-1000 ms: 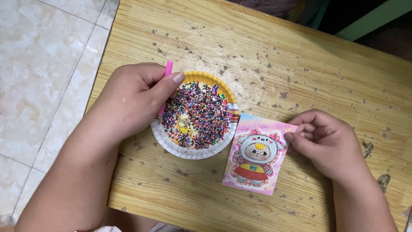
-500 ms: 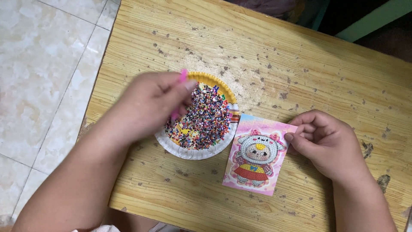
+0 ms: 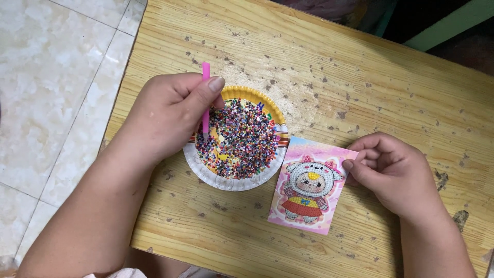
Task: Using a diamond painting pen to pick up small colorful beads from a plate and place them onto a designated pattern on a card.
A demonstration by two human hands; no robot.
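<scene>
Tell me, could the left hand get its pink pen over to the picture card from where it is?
Probably yes. The left hand holds the pink pen over the bead plate, and the picture card lies just beside it, face uncovered; the right hand only pinches its edge.

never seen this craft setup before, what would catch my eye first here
First the paper plate near the middle of the worn wooden table, heaped with tiny multicoloured beads. The left hand holds a pink pen upright, its tip down among the beads at the plate's left side. Just right of the plate lies a pink cartoon picture card, its right edge pinched by the right hand.
</scene>
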